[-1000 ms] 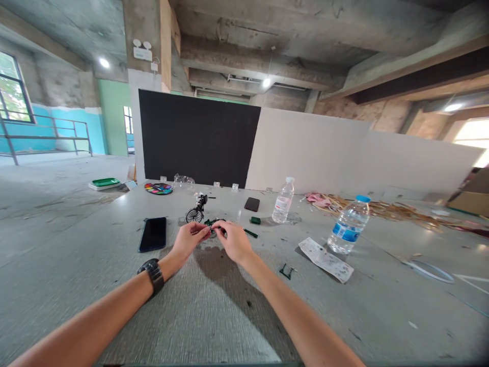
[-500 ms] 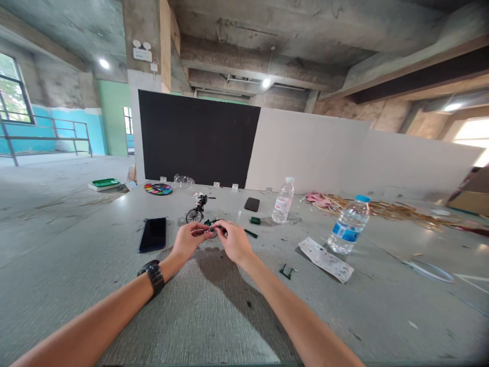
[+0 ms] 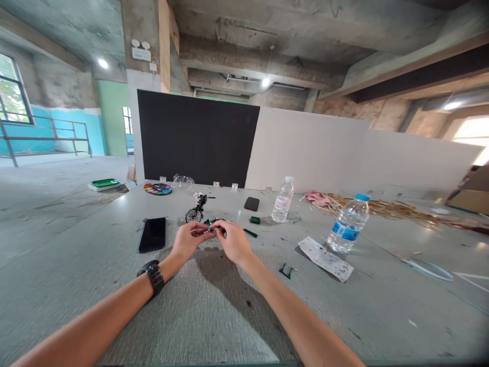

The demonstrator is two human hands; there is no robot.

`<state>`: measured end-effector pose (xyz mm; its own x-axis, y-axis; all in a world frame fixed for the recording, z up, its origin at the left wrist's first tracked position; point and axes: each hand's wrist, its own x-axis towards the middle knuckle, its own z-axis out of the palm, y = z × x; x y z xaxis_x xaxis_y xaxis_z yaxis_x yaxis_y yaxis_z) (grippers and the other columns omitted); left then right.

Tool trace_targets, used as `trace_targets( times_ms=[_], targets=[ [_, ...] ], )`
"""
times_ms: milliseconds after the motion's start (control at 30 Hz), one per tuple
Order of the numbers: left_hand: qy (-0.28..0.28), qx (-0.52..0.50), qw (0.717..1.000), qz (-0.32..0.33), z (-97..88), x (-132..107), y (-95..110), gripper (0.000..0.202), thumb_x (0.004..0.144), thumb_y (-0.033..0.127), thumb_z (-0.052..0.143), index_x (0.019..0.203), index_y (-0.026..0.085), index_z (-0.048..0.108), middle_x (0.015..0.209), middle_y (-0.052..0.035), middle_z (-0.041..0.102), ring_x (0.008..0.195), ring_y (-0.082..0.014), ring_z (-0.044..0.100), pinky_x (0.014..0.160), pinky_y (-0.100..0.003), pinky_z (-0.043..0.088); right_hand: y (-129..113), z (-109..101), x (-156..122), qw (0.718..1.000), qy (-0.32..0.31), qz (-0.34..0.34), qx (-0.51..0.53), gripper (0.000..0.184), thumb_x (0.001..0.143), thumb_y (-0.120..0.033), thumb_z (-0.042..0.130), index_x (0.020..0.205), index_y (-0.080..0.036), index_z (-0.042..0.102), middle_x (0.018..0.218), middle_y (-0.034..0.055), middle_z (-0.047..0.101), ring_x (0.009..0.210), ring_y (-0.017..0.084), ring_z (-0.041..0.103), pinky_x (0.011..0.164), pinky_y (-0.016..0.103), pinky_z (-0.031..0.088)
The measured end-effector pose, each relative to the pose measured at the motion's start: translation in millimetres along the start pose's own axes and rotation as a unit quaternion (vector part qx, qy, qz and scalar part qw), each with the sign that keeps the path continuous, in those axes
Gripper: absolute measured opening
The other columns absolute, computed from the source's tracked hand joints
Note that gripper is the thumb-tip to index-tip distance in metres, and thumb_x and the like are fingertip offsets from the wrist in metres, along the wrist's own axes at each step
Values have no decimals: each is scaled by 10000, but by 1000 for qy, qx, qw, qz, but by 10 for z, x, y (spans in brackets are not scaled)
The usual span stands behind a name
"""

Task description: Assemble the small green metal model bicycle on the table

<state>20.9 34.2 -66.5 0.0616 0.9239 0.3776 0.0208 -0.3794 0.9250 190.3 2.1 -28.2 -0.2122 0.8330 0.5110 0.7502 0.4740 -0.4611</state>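
My left hand (image 3: 188, 240) and my right hand (image 3: 234, 242) meet over the grey table (image 3: 214, 306), fingers pinched together on a small dark green part (image 3: 212, 230) held between them. What exactly the part is cannot be made out. Just behind the hands stands a small black model bicycle (image 3: 195, 210). More little green pieces (image 3: 255, 220) lie beside it, and another dark piece (image 3: 286, 270) rests to the right of my right forearm. A black watch sits on my left wrist.
A black phone (image 3: 153, 234) lies left of my hands, a second dark phone (image 3: 251, 204) farther back. Two water bottles (image 3: 283, 201) (image 3: 348, 224), a printed sheet (image 3: 325, 259), a colour palette (image 3: 158, 189), a white ring (image 3: 428, 268) and a litter of sticks (image 3: 382, 208) occupy the right and back.
Both hands stayed together at the same spot; the fingertips shifted slightly around the small part. Nothing else moved.
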Motion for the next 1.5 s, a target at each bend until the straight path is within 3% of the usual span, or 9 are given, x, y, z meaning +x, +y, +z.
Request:
trace_targets(
  times_ms=[433,533,633,800,967,1167,1333,1500],
  targets=[
    [2,2,1000,-18,-20,-2,8,323,578,345,881,803,168,731,791,-68,758,749,-220,716,664,-281,531,37,41,19,999,-6,11,41,111,961,-219,523,937,-196,628,861,49,724,773,169,661,700,264,447],
    [15,-3,1000,-18,-28,1,10,336,561,338,891,798,169,723,788,-59,755,734,-213,714,672,-281,532,66,48,16,999,-6,-4,38,50,932,-172,548,943,-196,590,889,53,711,803,171,654,716,267,449],
    [16,-9,1000,-11,-32,2,11,345,552,333,894,798,169,716,788,-53,751,729,-207,711,676,-281,533,67,28,16,999,-11,-26,21,76,943,-148,526,922,-189,586,894,59,703,813,167,639,727,264,435],
    [17,-4,1000,0,-26,-4,25,354,551,327,896,811,170,713,773,-47,745,718,-203,709,682,-288,538,65,-5,18,998,-60,-7,10,211,1007,-245,442,887,-188,606,705,20,650,656,152,590,644,253,395],
    [18,2,1000,11,-19,-16,53,340,559,317,892,797,169,699,782,-49,743,725,-206,709,690,-295,546,102,-1,26,998,-23,-42,32,68,953,-188,525,926,-184,588,956,75,684,863,171,621,747,267,427],
    [20,4,1000,17,-13,-31,65,316,581,303,886,798,175,695,766,-37,737,734,-202,711,703,-292,556,48,-8,6,997,-72,-11,25,235,1010,-233,413,851,-197,582,680,-6,611,621,139,544,622,246,366],
    [22,7,999,23,-24,-13,51,336,576,327,888,800,172,691,766,-39,739,732,-201,709,699,-287,553,98,38,5,999,-12,-47,24,71,955,-192,509,931,-169,572,948,79,648,852,177,596,760,271,425],
    [17,16,999,24,-21,-28,83,317,593,336,872,797,174,691,763,-35,743,743,-208,718,709,-296,563,130,59,11,997,-16,-68,25,221,1009,-230,417,884,-180,592,900,64,653,814,172,591,736,275,417]
  ],
)
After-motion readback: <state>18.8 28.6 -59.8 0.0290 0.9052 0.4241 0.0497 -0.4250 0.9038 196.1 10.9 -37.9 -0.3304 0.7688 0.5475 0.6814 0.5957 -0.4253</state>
